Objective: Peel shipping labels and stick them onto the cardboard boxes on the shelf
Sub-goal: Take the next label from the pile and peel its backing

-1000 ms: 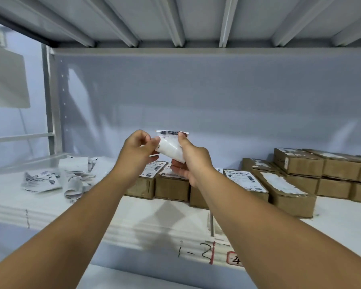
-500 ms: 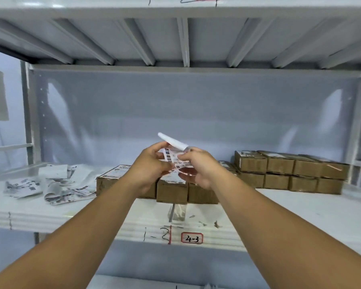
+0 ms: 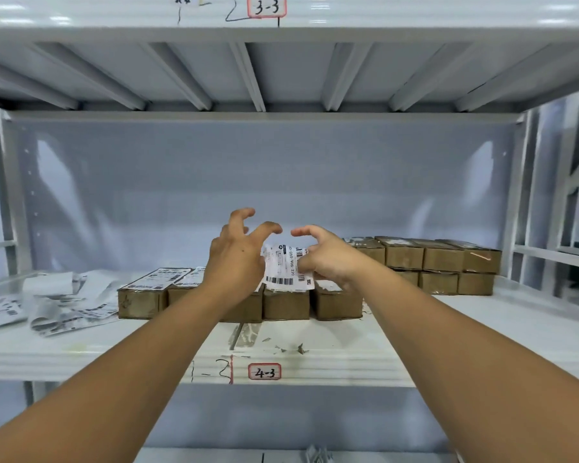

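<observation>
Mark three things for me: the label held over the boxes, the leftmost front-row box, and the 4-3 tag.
shipping label (image 3: 284,268): head view, middle of its printed face.
leftmost box (image 3: 141,304): head view, its brown front side.
4-3 tag (image 3: 264,372): head view, the handwritten number.

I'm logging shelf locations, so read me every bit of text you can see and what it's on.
"3-3": upper tag, top shelf edge.
"4-3", struck through: lower tag, lower shelf edge.
"1-2", seemingly: writing left of it.
"050 V05 220", partial: held label.
Box labels and papers: too blurred.
</observation>
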